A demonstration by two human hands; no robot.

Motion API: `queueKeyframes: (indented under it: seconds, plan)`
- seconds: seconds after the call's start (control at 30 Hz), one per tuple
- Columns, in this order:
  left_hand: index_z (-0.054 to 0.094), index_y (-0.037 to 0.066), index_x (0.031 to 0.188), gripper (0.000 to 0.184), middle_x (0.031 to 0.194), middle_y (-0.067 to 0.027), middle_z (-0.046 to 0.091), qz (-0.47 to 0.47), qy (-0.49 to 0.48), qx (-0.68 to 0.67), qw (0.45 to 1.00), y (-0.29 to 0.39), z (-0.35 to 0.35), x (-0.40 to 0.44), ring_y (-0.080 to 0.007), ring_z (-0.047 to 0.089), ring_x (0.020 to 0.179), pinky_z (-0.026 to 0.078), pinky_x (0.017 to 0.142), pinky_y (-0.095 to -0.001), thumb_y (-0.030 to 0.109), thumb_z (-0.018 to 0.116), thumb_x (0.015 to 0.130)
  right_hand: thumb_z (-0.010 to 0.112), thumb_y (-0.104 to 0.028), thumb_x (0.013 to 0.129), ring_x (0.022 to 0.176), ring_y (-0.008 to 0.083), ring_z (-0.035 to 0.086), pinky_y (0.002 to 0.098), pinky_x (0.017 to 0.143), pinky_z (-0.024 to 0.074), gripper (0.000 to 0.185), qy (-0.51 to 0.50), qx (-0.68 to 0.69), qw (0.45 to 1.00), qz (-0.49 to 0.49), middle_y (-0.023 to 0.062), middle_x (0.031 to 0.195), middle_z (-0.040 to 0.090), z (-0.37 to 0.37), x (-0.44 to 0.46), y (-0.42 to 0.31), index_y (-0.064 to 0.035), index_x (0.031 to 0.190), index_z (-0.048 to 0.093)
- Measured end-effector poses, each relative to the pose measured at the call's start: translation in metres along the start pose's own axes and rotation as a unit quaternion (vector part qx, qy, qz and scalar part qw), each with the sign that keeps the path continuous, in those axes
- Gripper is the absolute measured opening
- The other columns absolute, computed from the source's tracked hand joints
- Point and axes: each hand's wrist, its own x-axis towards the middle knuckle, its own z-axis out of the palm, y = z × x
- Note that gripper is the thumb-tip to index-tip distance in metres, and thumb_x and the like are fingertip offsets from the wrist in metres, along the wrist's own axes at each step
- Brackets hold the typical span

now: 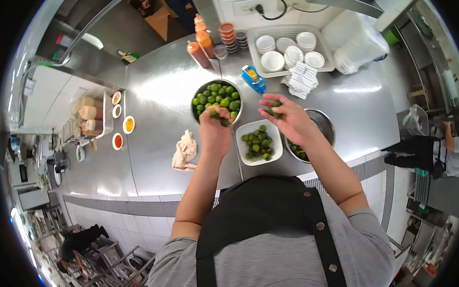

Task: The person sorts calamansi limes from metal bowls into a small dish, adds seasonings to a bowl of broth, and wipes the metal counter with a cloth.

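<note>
My left hand (215,131) is closed around small green limes (224,122) at the near edge of a round metal bowl (242,103), which is heaped with more limes. To the right, my right hand (293,120) holds a few limes (276,110) against its curled fingers, palm turned partly up. Between my forearms a white square dish (278,148) contains several limes. Partly hidden under my right forearm is a second metal bowl (324,124), with some limes visible at its near left side.
A crumpled cloth (184,151) lies left of my left forearm. Behind the bowls stand orange sauce bottles (204,42), a blue tape dispenser (253,80), paper slips (302,80) and a tray (328,59) of white cups. Small sauce dishes (129,124) sit at left. Other people are in the background.
</note>
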Motion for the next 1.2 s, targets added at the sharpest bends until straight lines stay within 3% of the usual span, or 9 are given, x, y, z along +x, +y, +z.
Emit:
queueKeyframes:
  seconds: [0.17, 0.23, 0.33, 0.5, 0.67, 0.83, 0.97, 1.07, 1.2]
  plan:
    - [0.056, 0.005, 0.097, 0.018, 0.089, -0.0071, 0.052, 0.349, 0.162, 0.422, 0.821, 0.020, -0.054, 0.024, -0.0216, 0.049, 0.088, 0.040, 0.085, -0.0347, 0.016, 0.042, 0.100, 0.053, 0.005, 0.088, 0.110, 0.0268, 0.056, 0.0367, 0.105, 0.0446, 0.028, -0.049, -0.510, 0.829, -0.226, 0.0097, 0.117, 0.058, 0.049, 0.084, 0.037, -0.0043, 0.113, 0.065]
    - [0.059, 0.004, 0.100, 0.020, 0.092, -0.0102, 0.054, 0.408, 0.114, 0.581, 0.695, 0.021, -0.058, 0.033, -0.0246, 0.051, 0.093, 0.041, 0.089, -0.0380, 0.013, 0.042, 0.100, 0.054, 0.003, 0.088, 0.111, 0.0299, 0.057, 0.0375, 0.105, 0.0444, 0.027, -0.084, -0.617, 0.691, -0.367, 0.0104, 0.118, 0.060, 0.043, 0.120, 0.062, -0.0064, 0.110, 0.067]
    - [0.063, 0.003, 0.121, 0.031, 0.123, -0.0180, 0.060, 0.341, 0.049, 0.663, 0.665, 0.019, -0.068, 0.036, -0.0357, 0.048, 0.129, 0.032, 0.113, -0.0426, 0.010, 0.041, 0.099, 0.052, 0.002, 0.091, 0.124, 0.0302, 0.055, 0.0354, 0.107, 0.0428, 0.029, -0.123, -0.671, 0.608, -0.407, 0.0137, 0.126, 0.062, 0.031, 0.142, 0.080, -0.0039, 0.116, 0.066]
    - [0.056, -0.004, 0.133, 0.040, 0.135, -0.0165, 0.059, 0.283, 0.065, 0.400, 0.869, 0.017, -0.074, 0.038, -0.0256, 0.052, 0.130, 0.036, 0.114, -0.0372, 0.017, 0.039, 0.104, 0.049, -0.004, 0.097, 0.129, 0.0218, 0.054, 0.0344, 0.111, 0.0386, 0.031, -0.138, -0.483, 0.829, -0.245, 0.0111, 0.132, 0.063, 0.023, 0.119, 0.036, -0.0020, 0.125, 0.063]
    - [0.061, -0.001, 0.114, 0.023, 0.115, -0.0101, 0.063, 0.377, 0.114, 0.451, 0.801, 0.003, -0.025, 0.025, -0.0167, 0.060, 0.102, 0.048, 0.094, -0.0332, 0.009, 0.044, 0.101, 0.058, -0.011, 0.095, 0.098, 0.0166, 0.066, 0.0328, 0.086, 0.0550, 0.020, -0.068, -0.525, 0.848, -0.014, 0.0075, 0.107, 0.069, -0.019, 0.032, -0.071, 0.0009, 0.109, 0.067]
    - [0.066, 0.005, 0.106, 0.030, 0.104, -0.0127, 0.062, 0.106, -0.227, 0.576, 0.778, -0.079, 0.058, 0.000, -0.0230, 0.066, 0.091, 0.056, 0.073, -0.0332, -0.005, 0.070, 0.078, 0.073, -0.007, 0.081, 0.086, 0.0260, 0.069, 0.0375, 0.078, 0.0574, 0.030, -0.005, -0.754, 0.627, 0.196, 0.0120, 0.102, 0.069, -0.060, -0.047, -0.070, -0.0013, 0.110, 0.066]
    - [0.059, -0.005, 0.114, 0.031, 0.111, -0.0304, 0.060, 0.028, -0.410, 0.805, 0.427, -0.169, 0.070, -0.003, -0.0389, 0.069, 0.094, 0.057, 0.082, -0.0442, 0.000, 0.061, 0.084, 0.060, -0.006, 0.086, 0.111, 0.0492, 0.063, 0.0483, 0.097, 0.0522, 0.045, 0.026, -0.890, 0.431, 0.143, 0.0321, 0.130, 0.056, -0.163, -0.059, 0.024, -0.0032, 0.131, 0.058]
    - [0.056, -0.006, 0.116, 0.034, 0.111, -0.0350, 0.059, -0.028, -0.369, 0.856, 0.360, -0.200, 0.066, 0.004, -0.0416, 0.068, 0.097, 0.057, 0.084, -0.0443, 0.004, 0.061, 0.085, 0.056, -0.009, 0.088, 0.112, 0.0547, 0.059, 0.0495, 0.100, 0.0502, 0.050, 0.156, -0.816, 0.546, 0.108, 0.0379, 0.136, 0.048, -0.136, -0.071, 0.028, -0.0049, 0.137, 0.053]
    - [0.058, -0.003, 0.120, 0.037, 0.112, -0.0346, 0.061, -0.029, -0.356, 0.850, 0.387, -0.212, 0.053, 0.015, -0.0427, 0.070, 0.096, 0.057, 0.085, -0.0453, 0.012, 0.061, 0.087, 0.060, -0.012, 0.086, 0.107, 0.0454, 0.065, 0.0500, 0.102, 0.0477, 0.049, 0.115, -0.829, 0.523, 0.162, 0.0339, 0.135, 0.053, -0.159, -0.057, 0.029, -0.0004, 0.133, 0.056]
